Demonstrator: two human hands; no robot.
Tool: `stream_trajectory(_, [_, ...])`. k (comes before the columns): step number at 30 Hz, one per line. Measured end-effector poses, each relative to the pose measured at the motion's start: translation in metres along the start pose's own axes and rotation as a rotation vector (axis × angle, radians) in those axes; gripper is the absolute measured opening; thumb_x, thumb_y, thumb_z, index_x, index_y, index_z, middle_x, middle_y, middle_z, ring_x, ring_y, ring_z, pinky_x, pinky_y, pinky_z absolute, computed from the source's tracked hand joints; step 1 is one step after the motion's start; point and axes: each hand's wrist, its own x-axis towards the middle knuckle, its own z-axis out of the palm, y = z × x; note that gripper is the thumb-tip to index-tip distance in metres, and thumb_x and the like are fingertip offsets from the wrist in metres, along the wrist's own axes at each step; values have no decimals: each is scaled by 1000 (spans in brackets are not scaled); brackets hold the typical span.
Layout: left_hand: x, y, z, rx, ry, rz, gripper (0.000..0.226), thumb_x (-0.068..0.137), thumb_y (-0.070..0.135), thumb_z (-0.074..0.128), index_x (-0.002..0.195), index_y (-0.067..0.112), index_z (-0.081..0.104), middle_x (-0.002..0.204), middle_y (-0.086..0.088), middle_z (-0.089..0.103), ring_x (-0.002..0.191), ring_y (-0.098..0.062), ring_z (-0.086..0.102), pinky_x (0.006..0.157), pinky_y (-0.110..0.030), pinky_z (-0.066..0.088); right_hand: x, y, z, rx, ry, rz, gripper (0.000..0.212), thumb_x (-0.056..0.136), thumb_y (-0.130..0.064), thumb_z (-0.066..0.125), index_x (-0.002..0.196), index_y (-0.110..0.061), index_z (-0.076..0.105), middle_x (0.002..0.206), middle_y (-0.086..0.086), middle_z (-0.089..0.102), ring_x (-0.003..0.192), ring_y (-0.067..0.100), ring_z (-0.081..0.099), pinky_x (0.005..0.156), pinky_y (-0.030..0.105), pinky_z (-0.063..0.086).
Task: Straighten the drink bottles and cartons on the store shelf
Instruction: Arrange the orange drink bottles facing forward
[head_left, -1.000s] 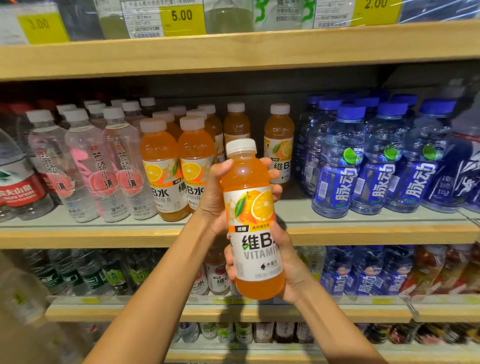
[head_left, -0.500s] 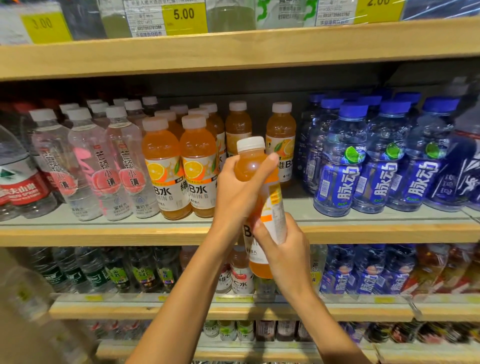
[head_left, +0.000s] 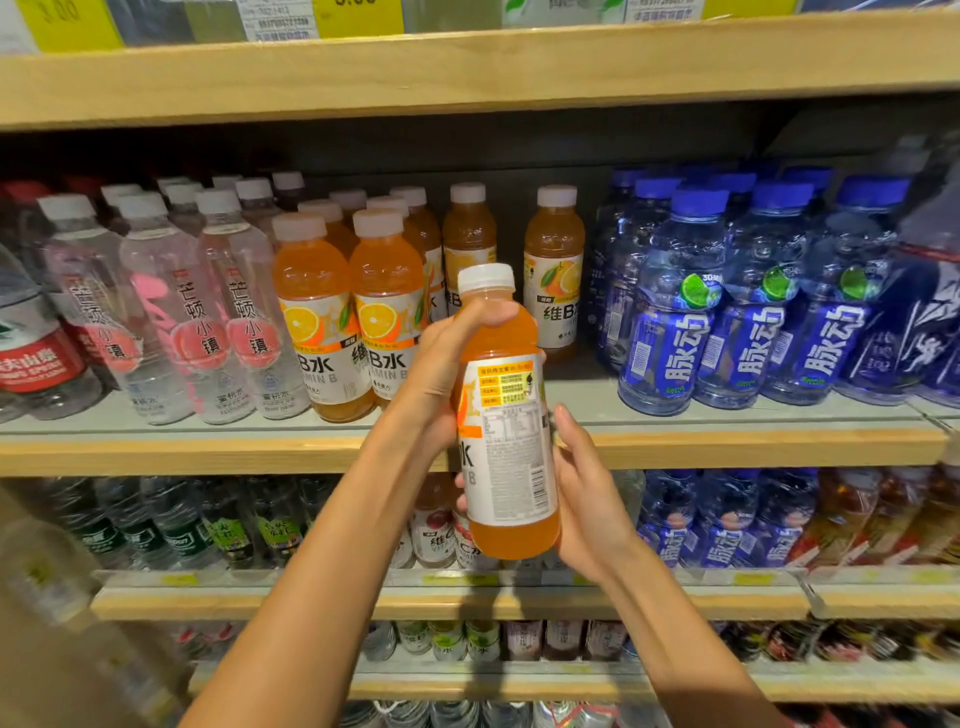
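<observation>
- The right hand (head_left: 587, 499) cups the lower part of the orange drink bottle (head_left: 511, 441) from the right, its fingers (head_left: 460, 486) curled round behind it.
- The left hand (head_left: 441, 374) grips the bottle's shoulder, thumb lying across the neck under the white cap (head_left: 486, 277).
- The bottle is in the air in front of the middle shelf (head_left: 208, 452). Its long axis is near upright, cap up and leaning slightly left. The label's fine-print back, with the barcode, faces me.
- Behind it on that shelf, orange bottles (head_left: 317, 322) stand upright between clear bottles (head_left: 208, 322) and blue-capped bottles (head_left: 670, 338).

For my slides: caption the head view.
Left hand and right hand hold an orange drink bottle, back label outward, before the shelf.
</observation>
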Motion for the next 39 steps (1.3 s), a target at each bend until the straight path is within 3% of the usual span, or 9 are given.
stream_trajectory(5, [5, -4, -6, -174, -312, -72, 66, 40, 31, 91, 98, 11, 66, 92, -9, 69, 78, -25, 67, 72, -34, 56, 0, 2, 0, 98, -191, 88, 71, 78, -59, 64, 127, -9, 58, 102, 23, 64, 90, 30, 64, 86, 43, 53])
stream_trajectory(10, [8, -14, -13, -307, -373, -90, 60, 44, 30, 92, 96, 10, 70, 96, -11, 69, 80, -26, 68, 75, -35, 57, 3, 9, 4, -49, -72, 8, 65, 69, -66, 69, 108, -14, 69, 88, 16, 66, 75, 26, 65, 72, 39, 56])
stream_trajectory(15, [6, -18, -19, -56, -207, -55, 79, 47, 48, 88, 111, 8, 64, 106, -14, 70, 92, -26, 69, 79, -38, 57, 0, 12, 3, -221, 130, -101, 48, 70, -61, 67, 103, -26, 72, 97, 7, 73, 88, 20, 70, 73, 30, 55])
stream_trajectory(20, [3, -18, -21, 414, 114, 165, 39, 89, 45, 60, 108, 11, 63, 82, 8, 71, 76, -7, 66, 63, -17, 51, 1, 7, 4, -523, 398, -226, 59, 66, -66, 62, 107, -23, 64, 96, -2, 74, 88, 12, 70, 71, 23, 54])
stream_trajectory(24, [-2, -20, -7, 597, 216, 291, 41, 87, 53, 59, 104, 16, 66, 90, 5, 73, 82, -3, 68, 69, -19, 50, 2, 10, 4, -874, 617, -280, 59, 71, -69, 63, 103, -21, 56, 80, -7, 67, 70, 3, 63, 56, 16, 43])
stream_trajectory(27, [-3, -26, 14, 579, 289, 285, 55, 73, 60, 70, 108, 18, 62, 95, 4, 71, 89, -8, 67, 77, -26, 54, 1, 15, 6, -1115, 689, -265, 44, 77, -48, 60, 107, -18, 47, 86, 1, 64, 77, 21, 61, 56, 31, 40])
stream_trajectory(30, [1, -30, 21, 553, 378, 287, 68, 67, 55, 76, 110, 4, 62, 98, -8, 70, 90, -20, 68, 83, -41, 57, -1, 21, 11, -1200, 703, -305, 55, 75, -51, 53, 116, -15, 44, 103, 7, 65, 92, 32, 60, 62, 34, 36])
stream_trajectory(34, [5, -27, 18, 457, 391, 306, 28, 76, 30, 78, 94, 9, 71, 85, -6, 73, 80, -17, 71, 76, -36, 58, -1, 17, 10, -1226, 657, -297, 64, 71, -57, 50, 123, -20, 40, 107, 1, 63, 94, 24, 60, 64, 31, 35])
stream_trajectory(39, [7, -11, 9, 211, 250, 161, 10, 77, 24, 75, 79, 18, 68, 68, 0, 71, 62, -13, 68, 56, -25, 55, -3, 1, 1, -798, 368, -292, 56, 72, -60, 64, 116, -31, 46, 98, -12, 68, 90, 2, 66, 72, 17, 51])
